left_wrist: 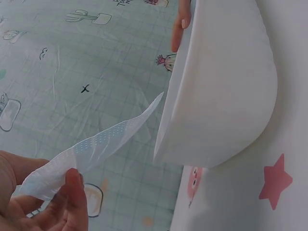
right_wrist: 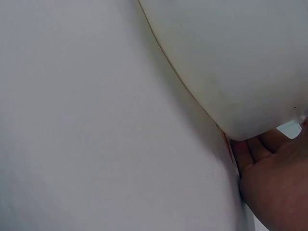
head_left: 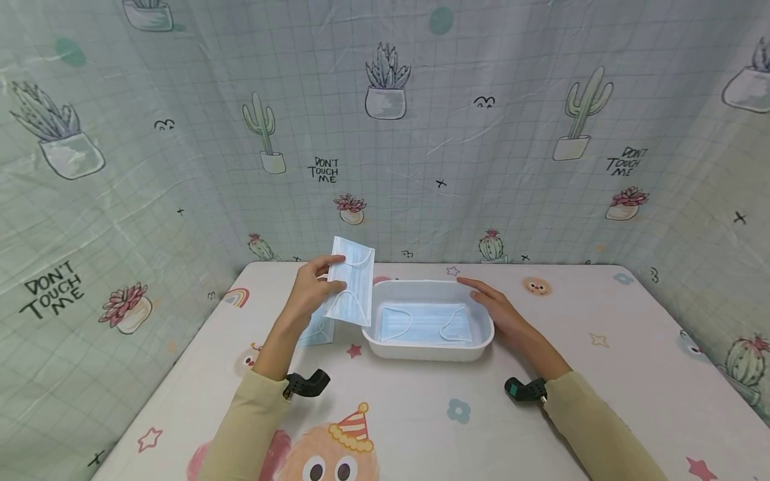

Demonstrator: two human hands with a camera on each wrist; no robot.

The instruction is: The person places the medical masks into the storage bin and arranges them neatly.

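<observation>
My left hand pinches a light blue disposable face mask by its left edge, thumb on one side and fingers on the other. The mask is upright beside the left end of a white plastic tub, its white ear loops hanging. A second face mask lies flat inside the tub. My right hand holds the tub's right end, with fingers at the rim and some bent against the outer wall. Another blue mask lies on the table behind my left hand, partly hidden.
A white cloth with cartoon prints covers the table. A curtain printed with cacti hangs behind and at both sides. Each wrist wears a black camera mount, one on the left and one on the right.
</observation>
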